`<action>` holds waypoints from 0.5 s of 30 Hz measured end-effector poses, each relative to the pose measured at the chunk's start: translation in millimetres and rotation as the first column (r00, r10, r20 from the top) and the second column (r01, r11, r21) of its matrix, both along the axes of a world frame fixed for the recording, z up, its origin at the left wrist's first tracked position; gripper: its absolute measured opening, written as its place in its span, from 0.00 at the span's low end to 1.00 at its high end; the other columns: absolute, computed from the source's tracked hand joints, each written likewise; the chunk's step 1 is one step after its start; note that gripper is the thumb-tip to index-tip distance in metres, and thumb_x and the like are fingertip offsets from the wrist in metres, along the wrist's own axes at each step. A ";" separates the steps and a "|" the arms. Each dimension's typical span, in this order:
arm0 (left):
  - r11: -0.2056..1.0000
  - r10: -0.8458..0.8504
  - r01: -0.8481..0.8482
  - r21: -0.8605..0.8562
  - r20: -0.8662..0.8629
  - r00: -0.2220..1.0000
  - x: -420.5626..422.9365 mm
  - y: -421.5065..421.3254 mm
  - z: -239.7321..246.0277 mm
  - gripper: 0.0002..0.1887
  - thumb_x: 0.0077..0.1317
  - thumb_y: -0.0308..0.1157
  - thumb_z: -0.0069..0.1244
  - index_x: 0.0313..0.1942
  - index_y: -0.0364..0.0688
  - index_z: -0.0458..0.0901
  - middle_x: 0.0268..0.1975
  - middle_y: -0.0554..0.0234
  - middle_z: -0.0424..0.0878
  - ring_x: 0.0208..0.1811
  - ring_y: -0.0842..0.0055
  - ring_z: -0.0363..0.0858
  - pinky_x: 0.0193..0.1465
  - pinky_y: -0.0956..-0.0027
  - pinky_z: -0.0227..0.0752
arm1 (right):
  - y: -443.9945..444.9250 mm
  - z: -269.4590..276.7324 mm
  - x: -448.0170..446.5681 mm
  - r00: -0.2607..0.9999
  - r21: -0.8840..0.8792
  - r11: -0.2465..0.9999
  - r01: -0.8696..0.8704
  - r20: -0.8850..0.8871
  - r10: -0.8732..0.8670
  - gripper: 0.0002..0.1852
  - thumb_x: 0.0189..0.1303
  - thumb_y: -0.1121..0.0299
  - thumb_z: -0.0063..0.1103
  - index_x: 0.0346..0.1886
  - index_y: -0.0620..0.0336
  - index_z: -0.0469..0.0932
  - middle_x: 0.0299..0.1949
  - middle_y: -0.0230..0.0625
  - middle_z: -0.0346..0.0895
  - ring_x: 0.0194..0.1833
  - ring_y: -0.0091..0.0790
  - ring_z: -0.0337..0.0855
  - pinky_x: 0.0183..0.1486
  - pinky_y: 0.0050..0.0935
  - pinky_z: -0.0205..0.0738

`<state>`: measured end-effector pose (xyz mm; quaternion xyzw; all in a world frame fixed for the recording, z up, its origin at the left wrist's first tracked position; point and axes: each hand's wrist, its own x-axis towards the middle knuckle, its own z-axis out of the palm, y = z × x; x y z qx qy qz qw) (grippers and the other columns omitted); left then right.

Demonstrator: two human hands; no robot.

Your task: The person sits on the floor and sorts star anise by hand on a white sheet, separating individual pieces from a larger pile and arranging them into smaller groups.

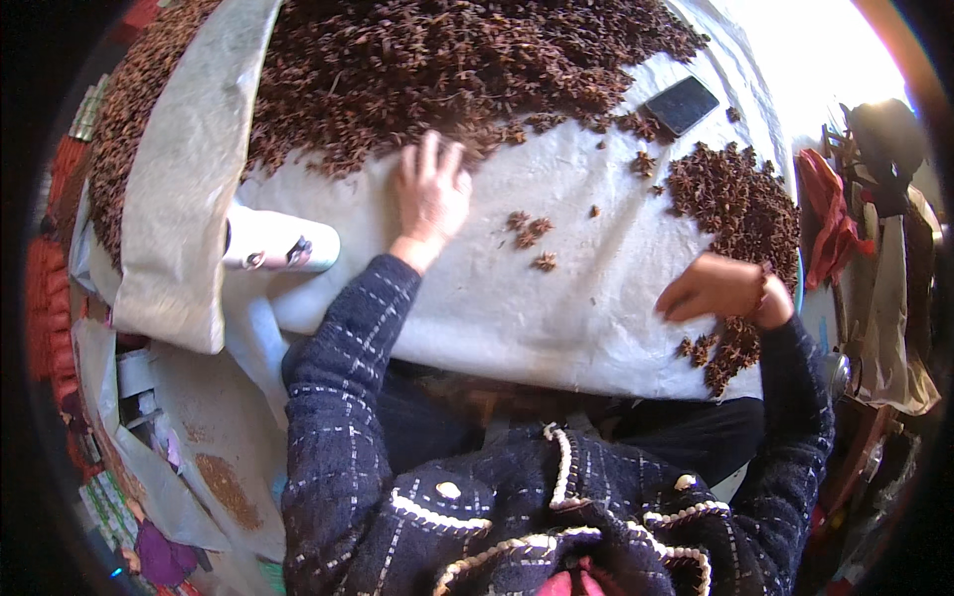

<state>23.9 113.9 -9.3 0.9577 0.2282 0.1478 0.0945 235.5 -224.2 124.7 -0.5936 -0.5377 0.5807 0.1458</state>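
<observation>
A large heap of dried star anise [447, 67] covers the far side of a white plastic sheet [477, 313]. My left hand [434, 192] reaches to the heap's near edge, fingers spread, its fingertips at the loose pods, which are blurred there. My right hand [712, 289] hangs palm down by a smaller pile of star anise [734, 197] on the right. Its fingers are blurred, and whether they pinch anything is hidden. Between the hands lie a few loose star anise [531, 229].
A white tumbler [287, 240] lies on its side at the left, beside a folded sheet edge [182, 179]. A dark phone [682, 106] rests at the upper right. Red cloth [826, 220] hangs beyond the right edge. Another person in purple [164, 551] is at the lower left.
</observation>
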 end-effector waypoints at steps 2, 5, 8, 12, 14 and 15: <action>0.982 -0.172 0.172 -0.076 0.010 0.985 -19.2 -27.6 8.8 0.25 0.62 0.34 0.51 0.61 0.43 0.74 0.69 0.39 0.62 0.67 0.43 0.63 0.70 0.37 0.53 | 29.9 -16.2 -37.9 0.976 0.143 0.981 -0.131 0.192 0.102 0.11 0.63 0.64 0.60 0.44 0.57 0.85 0.36 0.41 0.86 0.35 0.33 0.86 0.42 0.28 0.79; 0.977 -0.150 0.175 -0.121 0.190 0.970 -29.3 -28.1 18.2 0.26 0.62 0.31 0.48 0.62 0.37 0.71 0.67 0.38 0.64 0.67 0.46 0.63 0.71 0.39 0.52 | 97.6 -45.4 -30.5 0.840 0.366 0.927 0.084 0.474 -0.263 0.10 0.65 0.65 0.57 0.43 0.57 0.85 0.34 0.45 0.83 0.34 0.34 0.85 0.38 0.31 0.77; 0.959 0.281 -0.282 0.004 0.070 0.957 -17.0 32.5 17.1 0.30 0.58 0.30 0.48 0.63 0.34 0.67 0.68 0.43 0.64 0.69 0.47 0.58 0.68 0.37 0.53 | 189.4 -81.8 -23.1 0.726 0.660 0.749 0.053 0.490 -0.483 0.17 0.67 0.65 0.53 0.57 0.53 0.78 0.53 0.43 0.80 0.52 0.45 0.80 0.56 0.39 0.74; 0.872 0.434 -0.469 -0.141 -0.219 0.874 -5.2 64.8 8.2 0.30 0.61 0.31 0.47 0.66 0.50 0.65 0.72 0.44 0.56 0.72 0.41 0.52 0.68 0.32 0.49 | 252.7 -117.3 -52.5 0.550 0.602 0.792 0.102 0.629 -0.549 0.23 0.65 0.56 0.55 0.63 0.46 0.73 0.69 0.38 0.64 0.67 0.46 0.63 0.68 0.45 0.61; 0.973 0.206 -0.224 -0.054 -0.226 0.952 -10.3 39.7 5.9 0.27 0.62 0.24 0.43 0.63 0.49 0.68 0.61 0.45 0.67 0.59 0.53 0.69 0.59 0.44 0.66 | 244.9 -123.1 -62.6 0.610 0.560 0.821 0.111 0.614 -0.501 0.22 0.64 0.58 0.56 0.63 0.42 0.73 0.66 0.37 0.66 0.63 0.51 0.65 0.66 0.45 0.62; 0.983 0.128 -0.160 -0.094 -0.282 0.951 -13.7 21.5 6.2 0.27 0.62 0.22 0.40 0.63 0.48 0.68 0.64 0.44 0.65 0.62 0.51 0.67 0.62 0.41 0.63 | 233.6 -123.7 -67.6 0.582 0.515 0.857 0.040 0.685 -0.439 0.22 0.64 0.58 0.56 0.62 0.42 0.73 0.65 0.37 0.67 0.63 0.50 0.65 0.66 0.45 0.63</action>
